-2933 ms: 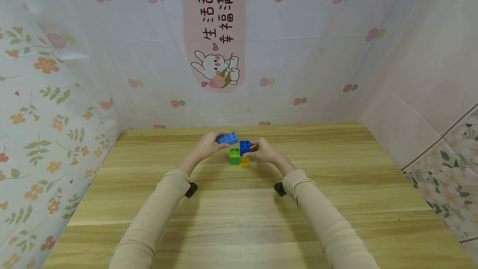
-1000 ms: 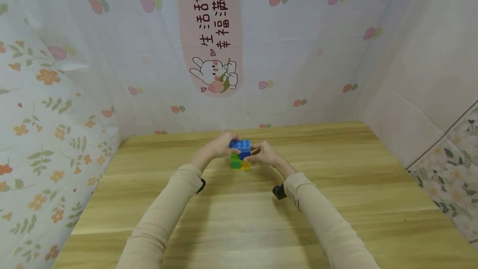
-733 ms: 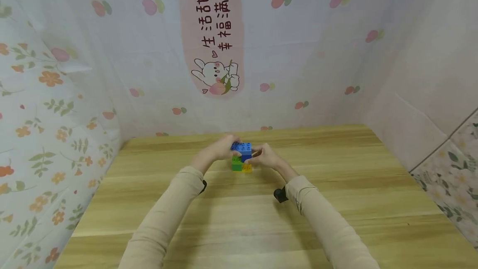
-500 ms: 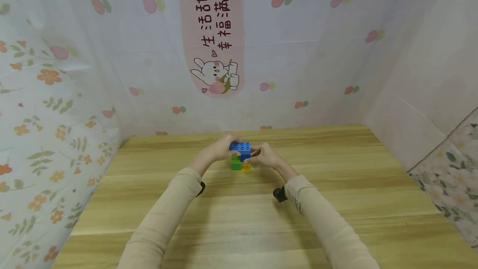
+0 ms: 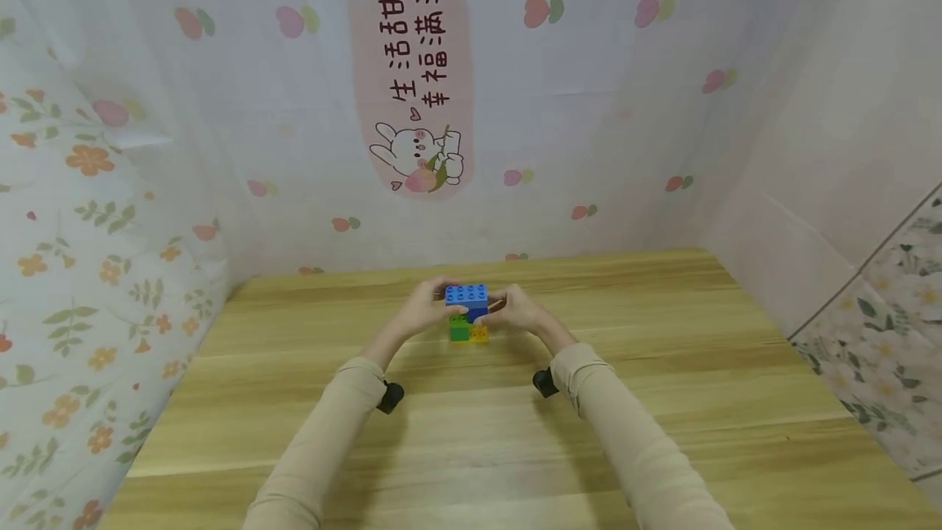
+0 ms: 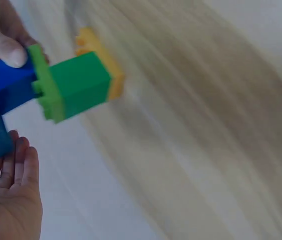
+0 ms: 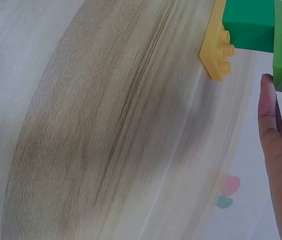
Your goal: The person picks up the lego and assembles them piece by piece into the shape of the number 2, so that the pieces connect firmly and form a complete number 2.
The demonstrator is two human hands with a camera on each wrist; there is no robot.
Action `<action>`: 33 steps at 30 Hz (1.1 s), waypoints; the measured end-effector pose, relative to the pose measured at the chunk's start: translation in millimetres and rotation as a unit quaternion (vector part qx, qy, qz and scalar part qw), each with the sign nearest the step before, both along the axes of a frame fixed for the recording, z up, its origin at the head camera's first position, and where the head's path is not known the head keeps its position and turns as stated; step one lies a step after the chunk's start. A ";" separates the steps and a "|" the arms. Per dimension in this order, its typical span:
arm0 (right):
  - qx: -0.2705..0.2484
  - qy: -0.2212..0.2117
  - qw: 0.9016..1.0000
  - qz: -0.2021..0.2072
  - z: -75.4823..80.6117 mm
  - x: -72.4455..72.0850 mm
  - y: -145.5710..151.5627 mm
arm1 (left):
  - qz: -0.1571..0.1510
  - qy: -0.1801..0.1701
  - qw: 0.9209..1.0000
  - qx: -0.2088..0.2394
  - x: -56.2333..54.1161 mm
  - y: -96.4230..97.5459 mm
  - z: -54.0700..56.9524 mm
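Note:
A small stack of toy building bricks stands toward the back of the table. At its bottom is a yellow plate (image 7: 213, 50), under a green brick (image 6: 81, 80) and a light green plate (image 6: 47, 87). Over these sit a dark blue brick (image 5: 478, 315) and, topmost, a light blue eight-stud brick (image 5: 466, 296) overhanging to the left. My left hand (image 5: 421, 311) grips the light blue brick's left end, thumb in front and fingers behind. From the other side my right hand (image 5: 521, 311) pinches the dark blue brick, its thumb on the near face in the left wrist view.
The wooden table (image 5: 471, 448) spreads out before the stack. Behind it hangs a white curtain (image 5: 589, 129) with printed fruit and a rabbit; a floral curtain (image 5: 96, 268) borders the left side. Black wrist cameras sit under both sleeves.
The light blue brick, earlier tilted to the left of the stack, has come down onto the dark blue brick. Lately my left hand has shifted slightly left, uncovering more studs. The right hand keeps its hold.

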State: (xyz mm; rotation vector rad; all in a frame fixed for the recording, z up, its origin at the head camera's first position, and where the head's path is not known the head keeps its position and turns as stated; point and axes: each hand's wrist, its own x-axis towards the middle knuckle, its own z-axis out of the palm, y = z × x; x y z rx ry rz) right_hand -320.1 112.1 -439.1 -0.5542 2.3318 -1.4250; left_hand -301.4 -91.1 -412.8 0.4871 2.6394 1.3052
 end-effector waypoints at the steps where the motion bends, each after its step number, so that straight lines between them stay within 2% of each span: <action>1: 0.001 0.003 1.000 0.001 -0.5 0.0 -0.8 | 0.001 -0.003 1.000 0.006 0.3 -2.2 -3.1; 8: 0.007 0.013 1.000 -0.002 -1.5 -3.0 -3.9 | 0.002 -0.026 1.000 -0.006 0.8 -10.4 -27.4; 12: 0.015 0.008 1.000 -0.005 -0.3 -2.6 -5.6 | 0.011 -0.026 0.999 -0.013 1.5 -10.6 -36.2; 18: 0.016 0.009 1.000 -0.003 0.0 0.1 -3.8 | 0.019 -0.015 1.000 0.003 1.7 -9.0 -40.9; 24: 0.007 0.030 1.000 0.001 3.2 4.8 -1.5 | 0.022 0.003 0.999 0.023 5.9 -6.7 -38.3; 33: 0.022 0.015 1.000 0.004 -0.6 8.8 -1.0 | 0.029 0.001 1.000 0.003 14.7 -8.1 -40.9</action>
